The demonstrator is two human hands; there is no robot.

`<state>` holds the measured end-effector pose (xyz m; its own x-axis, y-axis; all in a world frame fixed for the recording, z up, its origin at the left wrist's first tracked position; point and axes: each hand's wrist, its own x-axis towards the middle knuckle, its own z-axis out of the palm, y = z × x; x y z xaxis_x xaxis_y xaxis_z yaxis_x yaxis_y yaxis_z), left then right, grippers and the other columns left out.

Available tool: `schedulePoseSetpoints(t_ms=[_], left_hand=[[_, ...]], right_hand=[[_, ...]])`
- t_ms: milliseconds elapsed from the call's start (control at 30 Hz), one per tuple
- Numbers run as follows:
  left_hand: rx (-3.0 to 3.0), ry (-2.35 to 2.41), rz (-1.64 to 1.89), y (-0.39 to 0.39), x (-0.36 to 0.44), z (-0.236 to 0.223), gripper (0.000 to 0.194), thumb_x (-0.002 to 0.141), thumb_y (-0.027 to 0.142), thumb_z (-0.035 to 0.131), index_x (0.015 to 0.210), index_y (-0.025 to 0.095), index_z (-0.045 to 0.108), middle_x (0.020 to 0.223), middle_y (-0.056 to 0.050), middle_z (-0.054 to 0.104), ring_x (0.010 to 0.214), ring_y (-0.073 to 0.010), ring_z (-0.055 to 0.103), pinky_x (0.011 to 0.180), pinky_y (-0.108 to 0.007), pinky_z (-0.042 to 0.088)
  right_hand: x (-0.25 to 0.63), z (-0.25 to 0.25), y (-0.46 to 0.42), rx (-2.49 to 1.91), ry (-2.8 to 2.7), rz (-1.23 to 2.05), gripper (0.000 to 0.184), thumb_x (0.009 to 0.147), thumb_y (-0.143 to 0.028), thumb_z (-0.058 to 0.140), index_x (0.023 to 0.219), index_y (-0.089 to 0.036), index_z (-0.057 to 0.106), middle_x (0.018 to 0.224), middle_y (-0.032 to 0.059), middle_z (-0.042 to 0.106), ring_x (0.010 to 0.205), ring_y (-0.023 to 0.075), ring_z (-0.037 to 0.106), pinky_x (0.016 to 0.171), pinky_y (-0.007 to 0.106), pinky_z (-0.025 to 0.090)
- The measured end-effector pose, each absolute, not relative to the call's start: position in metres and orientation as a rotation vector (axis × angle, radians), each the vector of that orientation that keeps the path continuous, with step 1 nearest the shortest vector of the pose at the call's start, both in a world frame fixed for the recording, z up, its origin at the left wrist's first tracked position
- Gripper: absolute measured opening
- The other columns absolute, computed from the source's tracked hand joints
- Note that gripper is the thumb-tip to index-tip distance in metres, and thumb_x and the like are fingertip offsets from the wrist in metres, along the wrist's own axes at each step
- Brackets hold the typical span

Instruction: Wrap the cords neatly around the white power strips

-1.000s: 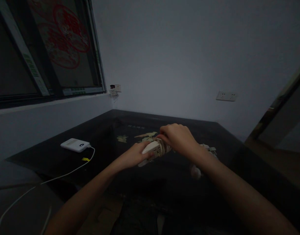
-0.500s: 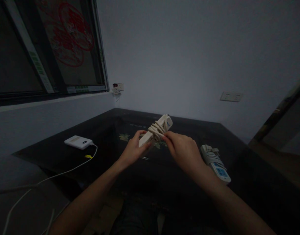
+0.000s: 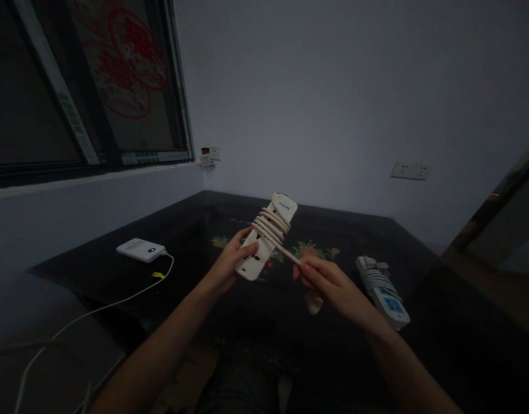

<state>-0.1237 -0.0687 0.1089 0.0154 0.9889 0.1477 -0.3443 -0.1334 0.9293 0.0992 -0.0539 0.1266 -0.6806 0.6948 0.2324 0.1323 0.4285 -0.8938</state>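
Note:
A white power strip (image 3: pixel 252 263) is held tilted above the dark table, its socket face and blue lettering towards me. My left hand (image 3: pixel 230 261) grips its lower end, with the thumb across the face. Several turns of off-white power cord (image 3: pixel 271 225) are wound around the strip's upper half. From the lowest turn the cord runs taut to my right hand (image 3: pixel 327 280), which is closed on it. A pale plug-like end (image 3: pixel 314 302) hangs just below the right hand.
A second power strip (image 3: pixel 383 293) with its cord wrapped around it lies at the right. On the left sit a white power bank (image 3: pixel 140 249) with a thin white cable (image 3: pixel 113 303) and a yellow tag (image 3: pixel 158 275). The dark table (image 3: pixel 195 230) meets the wall behind.
The power strip has turned so its socket face shows. My right hand has moved away from it, down and to the right, drawing the cord out straight.

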Motion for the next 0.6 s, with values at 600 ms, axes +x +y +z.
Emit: schedulePoseSetpoints(t_ms=[600], left_hand=[[1.004, 0.527, 1.282, -0.091, -0.097, 0.12, 0.039, 0.08, 0.031, 0.064, 0.111, 0.014, 0.047, 0.092, -0.011, 0.068, 0.063, -0.0188, 0.068, 0.05, -0.025, 0.057]], right_hand=[[0.141, 0.072, -0.016, -0.839, -2.325, 0.311, 0.024, 0.092, -0.032, 0.047, 0.08, -0.02, 0.063, 0.075, 0.0058, 0.064, 0.073, 0.0204, 0.058, 0.07, 0.033, 0.043]])
